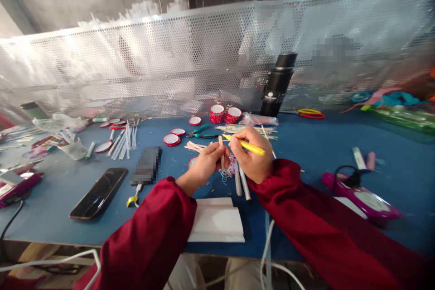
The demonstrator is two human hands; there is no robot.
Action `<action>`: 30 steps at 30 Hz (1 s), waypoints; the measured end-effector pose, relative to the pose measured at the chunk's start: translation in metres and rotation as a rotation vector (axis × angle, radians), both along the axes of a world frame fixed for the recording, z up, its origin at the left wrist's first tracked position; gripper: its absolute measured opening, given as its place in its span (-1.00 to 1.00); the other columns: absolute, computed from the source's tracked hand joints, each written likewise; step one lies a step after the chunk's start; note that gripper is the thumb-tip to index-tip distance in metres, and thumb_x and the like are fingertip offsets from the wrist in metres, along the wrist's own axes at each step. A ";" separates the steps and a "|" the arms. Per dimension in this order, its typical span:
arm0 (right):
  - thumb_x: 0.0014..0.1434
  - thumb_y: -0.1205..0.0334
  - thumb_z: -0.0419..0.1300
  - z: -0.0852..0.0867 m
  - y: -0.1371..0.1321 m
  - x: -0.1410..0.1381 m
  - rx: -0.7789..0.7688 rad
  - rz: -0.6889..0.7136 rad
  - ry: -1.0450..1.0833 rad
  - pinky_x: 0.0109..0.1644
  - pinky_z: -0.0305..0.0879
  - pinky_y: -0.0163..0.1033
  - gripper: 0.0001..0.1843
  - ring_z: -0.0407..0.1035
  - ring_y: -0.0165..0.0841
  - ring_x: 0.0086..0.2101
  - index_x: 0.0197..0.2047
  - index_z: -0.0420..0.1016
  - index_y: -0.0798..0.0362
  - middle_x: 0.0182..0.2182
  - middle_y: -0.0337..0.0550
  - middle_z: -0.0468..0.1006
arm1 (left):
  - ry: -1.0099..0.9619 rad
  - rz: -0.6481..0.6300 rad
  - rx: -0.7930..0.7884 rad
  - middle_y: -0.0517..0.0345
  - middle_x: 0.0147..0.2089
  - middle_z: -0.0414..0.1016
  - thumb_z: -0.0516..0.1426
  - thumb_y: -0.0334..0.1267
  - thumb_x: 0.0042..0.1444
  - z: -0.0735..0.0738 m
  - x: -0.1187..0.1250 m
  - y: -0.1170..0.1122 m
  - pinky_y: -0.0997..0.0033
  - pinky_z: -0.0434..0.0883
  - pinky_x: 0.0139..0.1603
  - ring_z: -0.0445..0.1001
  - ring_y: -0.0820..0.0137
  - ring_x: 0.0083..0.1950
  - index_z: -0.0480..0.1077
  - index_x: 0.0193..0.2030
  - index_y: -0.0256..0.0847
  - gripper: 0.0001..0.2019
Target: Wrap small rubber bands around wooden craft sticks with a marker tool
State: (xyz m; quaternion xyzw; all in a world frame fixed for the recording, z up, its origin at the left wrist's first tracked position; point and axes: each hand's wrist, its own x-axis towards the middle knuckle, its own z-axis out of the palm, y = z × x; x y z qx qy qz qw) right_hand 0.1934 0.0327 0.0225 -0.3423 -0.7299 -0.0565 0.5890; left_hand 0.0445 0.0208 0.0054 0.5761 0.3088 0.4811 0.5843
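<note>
Head view: a perforated metal screen (pixel 204 41) backs the blue worktable (pixel 306 145), apparently dividing it from the person beyond. Folded white paper (pixel 219 226) lies near the front edge, below the hands. One smartphone (pixel 98 192) and the black flask (pixel 277 86) stand well apart, probably to keep the middle free. The right hand (pixel 253 158) pinches a yellow marker (pixel 251 147) like a pen; the left hand (pixel 209 161) pinches a wooden craft stick (pixel 221 145) roughly upright, seemingly so its upper end stays bare beside the marker's tip. Whether they touch, I cannot tell. Green-handled pliers (pixel 208 136) and loose sticks (pixel 193 147) crowd the space just beyond the left hand, and tangled coloured bands (pixel 228 173) clutter the gap beneath both hands.
</note>
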 end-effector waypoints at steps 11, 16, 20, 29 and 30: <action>0.23 0.21 0.19 -0.001 0.002 -0.002 -0.138 0.067 0.081 -0.37 0.28 -0.23 -0.89 0.40 -0.35 -0.47 -0.33 0.33 -0.05 -0.48 -0.28 0.48 | -0.019 0.037 -0.076 0.22 -0.58 0.36 0.16 0.01 0.17 0.001 0.001 0.001 0.49 0.01 -0.55 0.14 0.54 -0.61 0.32 -0.36 -0.23 -0.68; 0.25 0.16 0.20 -0.003 0.001 -0.003 -0.122 0.051 0.006 -0.36 0.26 -0.20 -0.83 0.40 -0.31 -0.44 -0.36 0.32 -0.06 -0.50 -0.25 0.49 | -0.040 0.032 -0.066 0.21 -0.58 0.39 0.21 0.03 0.15 0.000 0.002 0.001 0.48 0.02 -0.54 0.16 0.54 -0.61 0.29 -0.38 -0.21 -0.65; 0.27 0.15 0.19 -0.003 0.002 -0.003 -0.116 0.051 -0.015 -0.35 0.25 -0.21 -0.82 0.39 -0.31 -0.43 -0.36 0.32 -0.06 -0.51 -0.25 0.48 | -0.032 0.021 -0.049 0.22 -0.58 0.38 0.21 0.05 0.16 0.000 0.002 0.000 0.47 0.01 -0.53 0.16 0.55 -0.61 0.28 -0.40 -0.21 -0.63; 0.27 0.17 0.18 -0.002 0.003 -0.003 -0.092 0.051 -0.044 -0.36 0.23 -0.21 -0.83 0.37 -0.32 -0.44 -0.36 0.30 -0.06 -0.52 -0.26 0.47 | -0.041 0.027 -0.020 0.24 -0.60 0.37 0.23 0.12 0.12 -0.002 0.002 0.002 0.47 0.01 -0.53 0.16 0.55 -0.61 0.28 -0.39 -0.21 -0.58; 0.27 0.17 0.18 -0.002 0.003 -0.002 -0.091 0.050 -0.044 -0.36 0.23 -0.21 -0.83 0.37 -0.32 -0.44 -0.36 0.30 -0.06 -0.52 -0.26 0.47 | -0.038 0.025 -0.021 0.24 -0.60 0.37 0.23 0.12 0.12 -0.002 0.002 0.002 0.47 0.01 -0.53 0.16 0.55 -0.61 0.28 -0.39 -0.21 -0.58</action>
